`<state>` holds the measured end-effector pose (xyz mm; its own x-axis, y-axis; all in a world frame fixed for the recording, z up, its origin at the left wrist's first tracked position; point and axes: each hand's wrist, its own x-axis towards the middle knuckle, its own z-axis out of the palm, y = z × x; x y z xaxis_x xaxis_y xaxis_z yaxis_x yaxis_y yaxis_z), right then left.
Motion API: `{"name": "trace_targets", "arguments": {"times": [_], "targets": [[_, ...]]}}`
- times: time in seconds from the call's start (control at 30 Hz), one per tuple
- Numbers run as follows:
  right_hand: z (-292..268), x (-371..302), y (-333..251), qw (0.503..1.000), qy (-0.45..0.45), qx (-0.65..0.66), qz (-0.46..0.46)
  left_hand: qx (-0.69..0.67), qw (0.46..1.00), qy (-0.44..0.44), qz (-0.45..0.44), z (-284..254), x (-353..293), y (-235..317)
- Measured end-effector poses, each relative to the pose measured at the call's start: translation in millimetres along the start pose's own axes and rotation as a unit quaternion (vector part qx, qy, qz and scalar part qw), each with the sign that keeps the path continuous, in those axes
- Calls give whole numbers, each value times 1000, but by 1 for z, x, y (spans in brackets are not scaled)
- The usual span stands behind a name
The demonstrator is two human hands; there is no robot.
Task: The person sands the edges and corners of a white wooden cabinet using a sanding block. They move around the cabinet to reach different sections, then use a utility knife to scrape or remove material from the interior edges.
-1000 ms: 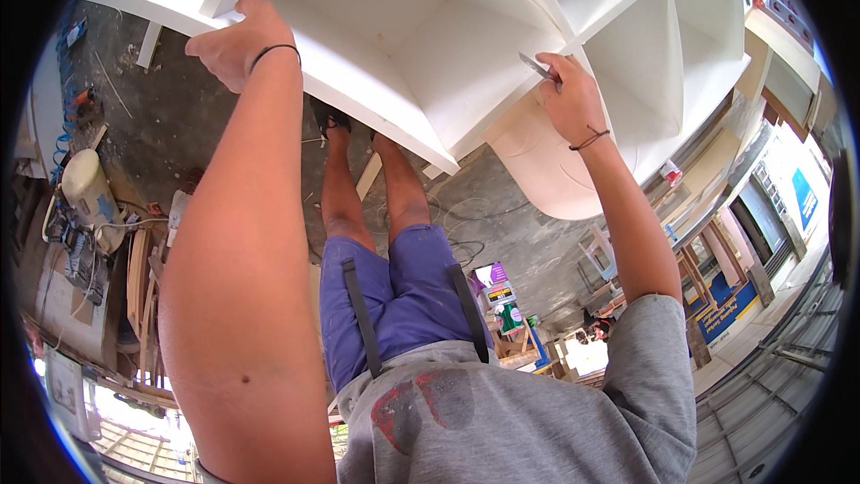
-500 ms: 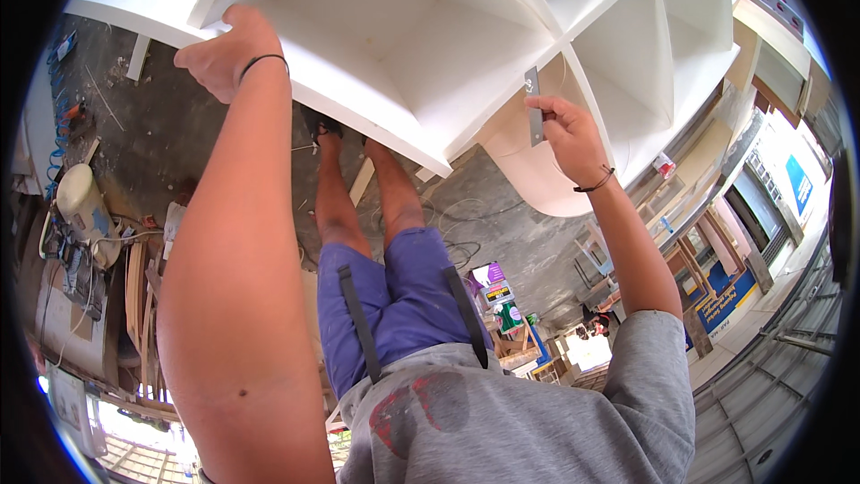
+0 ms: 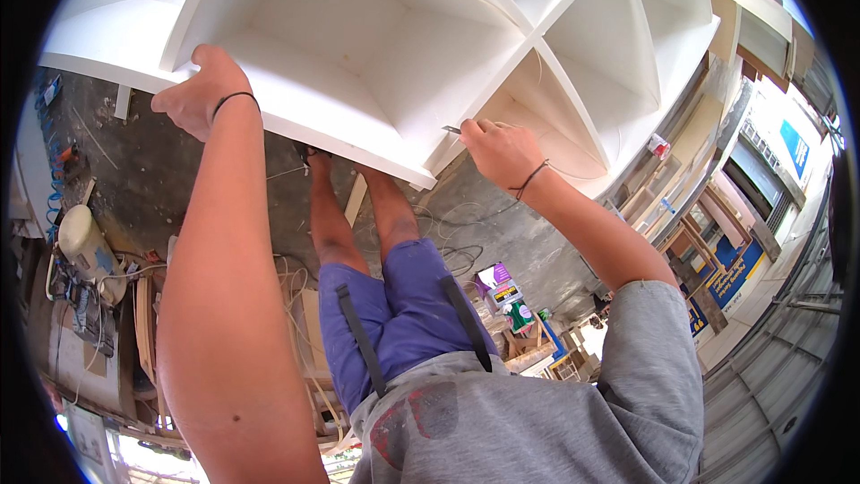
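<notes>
Standing on the concrete floor (image 3: 502, 215) near the legs, a purple-and-green package (image 3: 507, 291) shows a yellow label. Left hand (image 3: 199, 94) clasps the white shelf unit's (image 3: 376, 54) lower edge; right hand (image 3: 502, 151) pinches a thin metal blade (image 3: 451, 130) (partly hidden) against a divider. Blue signs (image 3: 793, 148) hang farther right.
</notes>
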<state>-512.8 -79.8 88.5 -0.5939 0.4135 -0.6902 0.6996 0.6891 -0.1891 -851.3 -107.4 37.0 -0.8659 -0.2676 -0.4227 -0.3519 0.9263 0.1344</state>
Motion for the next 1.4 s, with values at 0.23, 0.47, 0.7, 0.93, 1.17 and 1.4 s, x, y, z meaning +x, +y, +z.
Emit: {"name": "trace_targets", "arguments": {"times": [0.23,0.47,0.7,0.93,1.17,1.4], "targets": [[-65,52,92,983,13,-135,121,-7,1000,3,1,0,0,0],[-32,22,14,995,-73,-69,-17,-2,1000,5,1,0,-2,1],[-63,58,102,982,18,-166,91,-6,1000,16,7,4,-1,-1],[-65,43,28,985,-112,-133,0,0,1000,17,-3,2,2,-1],[-74,49,70,990,-26,-112,84,-5,1000,10,0,2,2,-1],[-88,16,74,969,121,182,113,-13,1000,-6,-3,-3,1,0]]}}
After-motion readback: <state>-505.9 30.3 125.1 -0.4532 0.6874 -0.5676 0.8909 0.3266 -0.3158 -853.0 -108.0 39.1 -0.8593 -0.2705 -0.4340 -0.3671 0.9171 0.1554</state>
